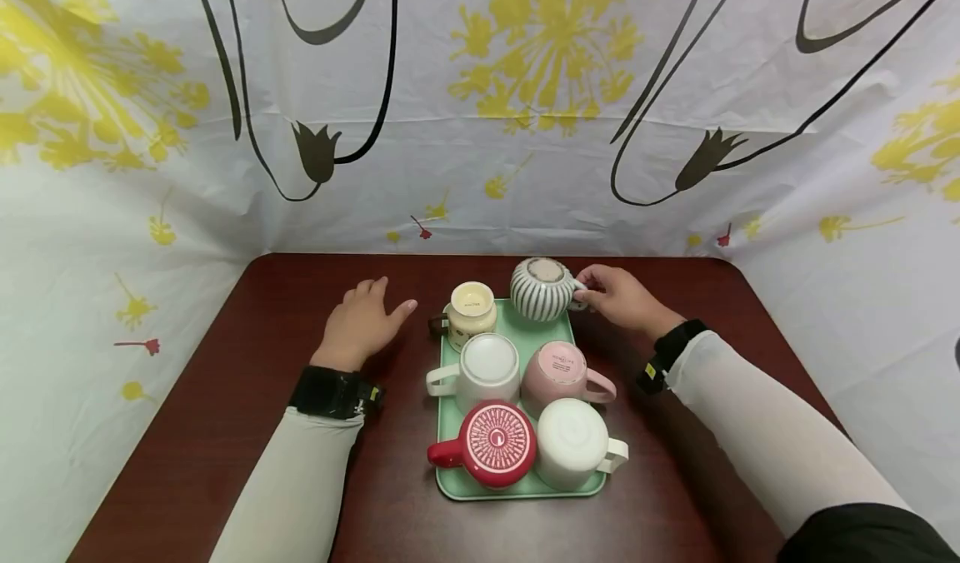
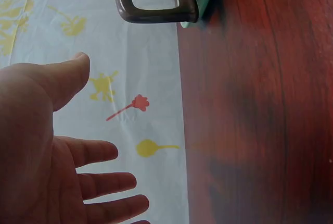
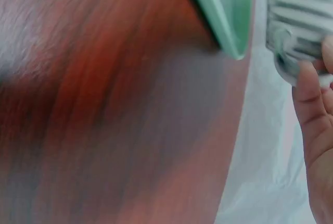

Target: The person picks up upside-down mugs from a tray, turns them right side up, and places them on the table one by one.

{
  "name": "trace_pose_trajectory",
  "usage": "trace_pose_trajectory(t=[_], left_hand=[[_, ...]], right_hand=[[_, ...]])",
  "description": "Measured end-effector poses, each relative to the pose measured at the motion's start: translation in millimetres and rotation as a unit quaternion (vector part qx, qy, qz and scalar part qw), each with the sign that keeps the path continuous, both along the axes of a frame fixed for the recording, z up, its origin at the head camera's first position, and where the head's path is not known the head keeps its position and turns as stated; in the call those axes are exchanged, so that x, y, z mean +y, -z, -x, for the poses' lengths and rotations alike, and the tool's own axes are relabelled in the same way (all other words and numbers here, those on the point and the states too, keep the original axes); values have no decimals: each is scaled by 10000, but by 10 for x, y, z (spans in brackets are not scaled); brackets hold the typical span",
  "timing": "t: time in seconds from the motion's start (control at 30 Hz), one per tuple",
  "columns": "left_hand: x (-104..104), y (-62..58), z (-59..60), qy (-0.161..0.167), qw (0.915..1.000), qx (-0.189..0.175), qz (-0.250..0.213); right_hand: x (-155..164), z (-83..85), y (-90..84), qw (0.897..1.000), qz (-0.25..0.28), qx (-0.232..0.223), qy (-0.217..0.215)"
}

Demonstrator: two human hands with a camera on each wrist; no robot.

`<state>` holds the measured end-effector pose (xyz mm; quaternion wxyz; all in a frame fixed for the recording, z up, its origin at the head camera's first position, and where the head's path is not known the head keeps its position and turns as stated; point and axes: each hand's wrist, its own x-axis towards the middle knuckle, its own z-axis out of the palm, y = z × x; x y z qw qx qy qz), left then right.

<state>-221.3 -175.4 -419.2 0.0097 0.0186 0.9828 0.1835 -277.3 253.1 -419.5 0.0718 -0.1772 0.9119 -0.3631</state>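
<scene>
From the head view, the right hand (image 1: 618, 296) pinched the handle of the upside-down striped mug (image 1: 542, 288) at the far right corner of the green tray (image 1: 525, 486), while the left hand (image 1: 363, 321) lay flat on the table (image 1: 225, 430), left of that tray. The left wrist view showed that hand (image 2: 47, 146) with fingers spread, grip released, near the cream mug's brown handle (image 2: 156, 5) at the tray's edge. In the right wrist view, fingers (image 3: 312, 99) held the striped mug (image 3: 299, 21) just beside the tray (image 3: 223, 15).

striped mug (image 3: 299, 21) cut off, table (image 3: 104, 104) blurred
</scene>
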Motion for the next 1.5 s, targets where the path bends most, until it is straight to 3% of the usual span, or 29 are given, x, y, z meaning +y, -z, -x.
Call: trace_pose_trajectory(t=[0.13,0.3,0.47,0.6,0.7,0.77,0.93,1.0,1.07,1.2,1.33,1.5], left_hand=[[-3,-51,7,75,9999,17,64],[20,-177,23,164,9997,83,154],[80,-288,26,242,9995,164,87],[138,-322,16,341,9991,238,27],[165,-323,6,374,9989,295,0],[171,-314,-1,372,9989,290,-20],[167,-303,-31,355,9991,235,-36],[165,-307,-47,349,9991,240,-40],[169,-313,-53,367,9990,262,-54],[186,-318,-56,491,9981,355,-96],[237,-329,-52,625,9965,444,-326],[349,-395,-61,824,9912,414,-949]], right_hand=[[-33,12,-163,9988,339,-66,358],[-170,33,-399,9933,1035,-216,460],[-472,16,-642,9778,1963,-613,389],[-777,-29,-778,9508,2828,-1192,419],[-997,-63,-845,9250,3354,-1721,472],[-1123,-83,-868,9008,3711,-2186,553],[-1350,-129,-840,8254,4511,-3317,725],[-1412,-149,-809,8023,4710,-3593,730],[-1455,-161,-781,7854,4857,-3762,754],[-1517,-178,-728,7664,5053,-3891,770],[-1575,-192,-706,7564,5227,-3860,748],[-1672,-225,-718,7537,5334,-3767,744]])
